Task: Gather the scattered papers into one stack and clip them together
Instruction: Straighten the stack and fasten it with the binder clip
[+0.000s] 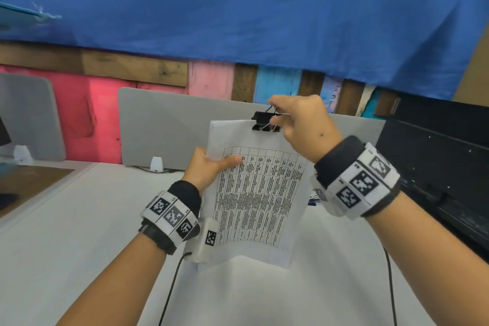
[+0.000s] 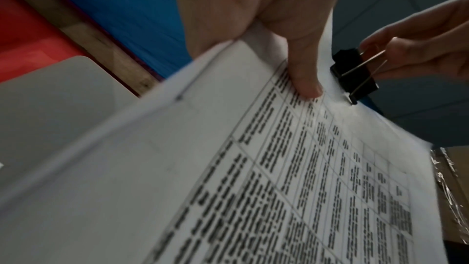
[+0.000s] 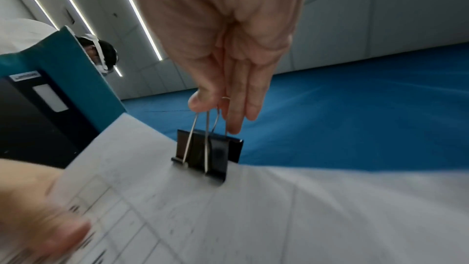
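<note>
1. Your left hand (image 1: 209, 169) holds the stack of papers (image 1: 254, 193) up in the air above the white desk (image 1: 79, 233). The thumb lies across the printed table on the front sheet and the fingers are curled behind, out of sight. I judge this grip on the left edge keeps the sheets squared and leaves the top edge free for clipping.

2. Your right hand (image 1: 299, 124) pinches the two wire handles of a black binder clip (image 1: 266, 121) between thumb and fingers. The handles are squeezed together, which is what levers the clip's mouth apart.

3. The binder clip sits on the top edge of the stack, right of centre. From the right wrist view its black body straddles the paper edge. How deep the sheets sit inside cannot be made out.

4. The papers look gathered already, with no loose sheets visible on the desk. Clipping seems the step in hand.

5. Behind the desk stands a grey divider panel (image 1: 172, 127), and above it hangs blue cloth (image 1: 238, 8).
</note>
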The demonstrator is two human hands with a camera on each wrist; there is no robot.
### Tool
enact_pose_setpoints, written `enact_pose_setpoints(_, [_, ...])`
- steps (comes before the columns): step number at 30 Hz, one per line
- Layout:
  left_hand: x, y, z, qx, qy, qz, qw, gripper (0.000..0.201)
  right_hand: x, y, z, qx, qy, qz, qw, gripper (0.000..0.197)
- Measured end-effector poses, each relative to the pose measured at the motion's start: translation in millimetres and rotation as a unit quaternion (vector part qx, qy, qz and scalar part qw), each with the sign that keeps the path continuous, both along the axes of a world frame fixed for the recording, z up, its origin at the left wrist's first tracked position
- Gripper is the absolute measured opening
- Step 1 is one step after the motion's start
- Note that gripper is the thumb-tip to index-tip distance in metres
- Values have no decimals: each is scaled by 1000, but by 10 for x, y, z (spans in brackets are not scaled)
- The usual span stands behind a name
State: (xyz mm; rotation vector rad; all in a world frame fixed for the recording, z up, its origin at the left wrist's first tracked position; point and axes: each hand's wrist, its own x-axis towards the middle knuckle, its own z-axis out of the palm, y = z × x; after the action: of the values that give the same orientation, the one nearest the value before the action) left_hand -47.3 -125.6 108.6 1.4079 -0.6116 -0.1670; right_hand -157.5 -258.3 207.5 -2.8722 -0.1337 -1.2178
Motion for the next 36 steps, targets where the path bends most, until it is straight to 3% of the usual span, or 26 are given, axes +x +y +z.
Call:
enact_pose_setpoints(10, [-41,-14,6,-10,-17,-4,1000,18,121,-58,421,-24,73,-16,997,17])
enact_pose_setpoints(14, [-36,-48,-25,-7,-25,2,1000,14,83,-1,286,-33,54,11,998,13])
enact_pose_setpoints(23, [-33,-49,-31,4,-54,-8,999,13,8,72,91,-33,13,83,996,28])
enact_pose_setpoints(28, [-72,-62,-52,10,-54,-10,998,13,33,37,219,-16,77,54,995,18])
enact_pose_setpoints(36, [-68,-60,-34,-7,-20,1,1000,20,-59,-202,326,70,189,-13,979,37])
